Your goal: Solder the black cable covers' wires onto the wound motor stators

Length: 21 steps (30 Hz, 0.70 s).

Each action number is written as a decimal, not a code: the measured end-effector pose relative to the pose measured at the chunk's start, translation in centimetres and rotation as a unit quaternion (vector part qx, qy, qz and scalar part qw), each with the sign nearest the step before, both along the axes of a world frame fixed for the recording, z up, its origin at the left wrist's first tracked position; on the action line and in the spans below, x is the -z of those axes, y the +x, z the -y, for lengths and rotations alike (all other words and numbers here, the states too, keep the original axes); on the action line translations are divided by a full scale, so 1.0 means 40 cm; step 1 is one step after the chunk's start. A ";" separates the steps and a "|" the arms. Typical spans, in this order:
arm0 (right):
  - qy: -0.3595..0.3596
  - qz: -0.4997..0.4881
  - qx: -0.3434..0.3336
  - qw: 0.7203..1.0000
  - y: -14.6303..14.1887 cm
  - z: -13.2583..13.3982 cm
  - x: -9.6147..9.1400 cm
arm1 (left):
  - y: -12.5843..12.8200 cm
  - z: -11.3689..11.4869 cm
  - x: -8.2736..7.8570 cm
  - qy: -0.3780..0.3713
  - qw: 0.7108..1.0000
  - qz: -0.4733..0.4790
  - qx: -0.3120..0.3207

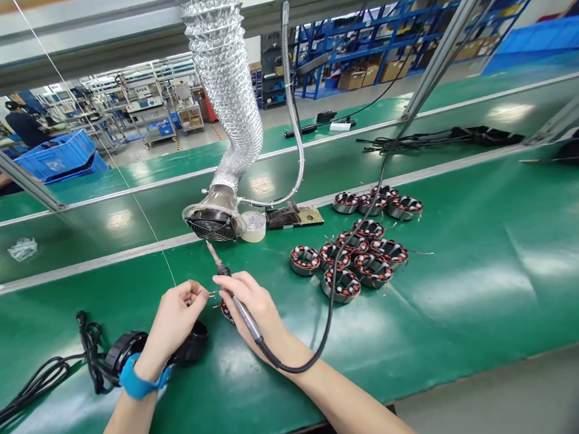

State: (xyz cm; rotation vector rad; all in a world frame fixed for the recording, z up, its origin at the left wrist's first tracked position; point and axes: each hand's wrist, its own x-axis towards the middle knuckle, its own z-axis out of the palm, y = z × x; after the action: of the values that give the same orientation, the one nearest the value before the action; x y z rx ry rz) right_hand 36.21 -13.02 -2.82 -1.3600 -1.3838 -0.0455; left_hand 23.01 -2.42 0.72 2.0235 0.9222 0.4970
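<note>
So the right hand (257,305), just below the middle of the frame, has its fingers wrapped round the handle of a soldering iron (247,321). The iron's long axis slants from lower right to upper left, and the tip points up toward the fan hood (212,226), away from the wires. Left hand (176,312) is just to the left of it, thumb and fingers pinched around some thin coloured wires (212,296), ends poking out toward the right hand. A fine strand (160,243) drops from the upper left down to that same pinch; can't tell exactly how it's gripped.

The key bit: the wire ends sit right between the two hands, lower in the frame than the iron's tip, and tip and wires are apart. The wound ring (226,312) is there too, half hidden by the right hand, so that's the nearer one.
</note>
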 end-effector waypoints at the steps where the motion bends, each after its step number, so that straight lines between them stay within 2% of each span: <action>1: -0.006 0.008 -0.013 1.000 0.001 -0.006 0.005 | -0.001 0.001 -0.001 0.001 1.000 0.001 0.001; 9: -0.043 0.071 -0.055 0.995 -0.006 -0.019 -0.003 | -0.018 0.012 0.006 -0.002 0.999 0.003 0.034; 12: -0.073 0.118 -0.063 0.988 -0.003 -0.015 -0.008 | -0.019 0.006 0.010 -0.032 0.999 0.008 0.033; 16: -0.100 0.167 -0.041 0.980 -0.002 -0.012 -0.006 | -0.018 -0.005 0.006 -0.096 0.995 0.017 0.032; 21: -0.117 0.192 -0.021 0.974 -0.001 -0.007 0.001 | -0.018 -0.018 0.016 -0.139 0.989 0.007 0.042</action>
State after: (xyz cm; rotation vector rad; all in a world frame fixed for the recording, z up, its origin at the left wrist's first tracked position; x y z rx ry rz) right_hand 36.15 -12.76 -2.85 -1.5738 -1.7854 -0.1274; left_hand 22.29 -1.70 0.09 1.7960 0.8441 0.3164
